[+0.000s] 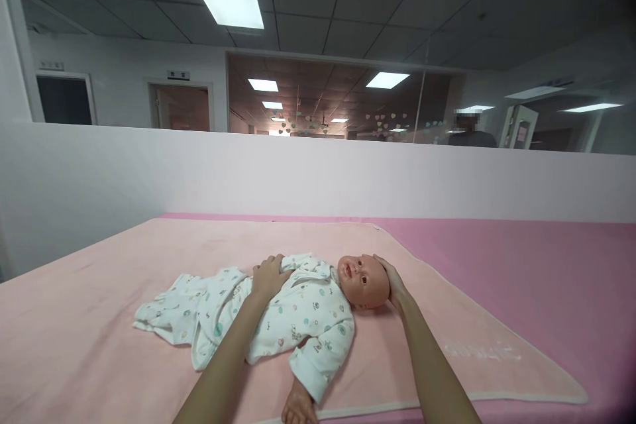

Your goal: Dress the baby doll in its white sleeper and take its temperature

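A baby doll point(360, 281) in a white printed romper point(303, 321) lies on its back on a light pink blanket point(99, 318), head to the right. My left hand point(268, 276) rests flat on the doll's chest, fingers together and stretched out. My right hand point(392, 278) cups the top and back of the doll's head, fingers curved round it. One bare doll hand point(298, 407) sticks out of the near sleeve at the bottom edge.
The blanket lies on a darker pink bed surface point(536, 258). A low white partition wall point(318, 172) runs behind the bed. Beyond it stands a person point(470, 132) near a glass wall, with doors at the left.
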Action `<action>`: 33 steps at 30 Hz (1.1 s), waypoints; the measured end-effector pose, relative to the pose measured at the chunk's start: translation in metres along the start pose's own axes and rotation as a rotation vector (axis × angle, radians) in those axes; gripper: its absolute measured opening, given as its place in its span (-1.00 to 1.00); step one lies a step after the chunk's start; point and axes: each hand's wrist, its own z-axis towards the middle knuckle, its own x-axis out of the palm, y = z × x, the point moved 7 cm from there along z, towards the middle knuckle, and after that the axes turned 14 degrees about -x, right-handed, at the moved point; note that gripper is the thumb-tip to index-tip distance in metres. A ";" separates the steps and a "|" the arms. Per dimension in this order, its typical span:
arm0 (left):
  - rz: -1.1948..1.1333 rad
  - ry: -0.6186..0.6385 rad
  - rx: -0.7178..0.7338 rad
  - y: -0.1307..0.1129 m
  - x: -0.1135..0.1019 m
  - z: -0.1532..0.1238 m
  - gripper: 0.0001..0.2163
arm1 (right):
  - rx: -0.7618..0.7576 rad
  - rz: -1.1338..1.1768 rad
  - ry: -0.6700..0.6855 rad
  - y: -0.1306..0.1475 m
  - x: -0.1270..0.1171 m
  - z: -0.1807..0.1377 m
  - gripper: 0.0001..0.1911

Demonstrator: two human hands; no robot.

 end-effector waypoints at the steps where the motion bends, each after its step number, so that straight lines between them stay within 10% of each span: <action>1: -0.002 0.004 -0.003 0.000 0.000 0.000 -0.64 | -0.003 0.004 0.001 0.001 0.001 -0.001 -0.69; 33: -0.017 0.001 -0.009 0.000 -0.003 -0.003 -0.65 | -0.031 -0.030 -0.056 0.011 0.005 -0.008 -0.73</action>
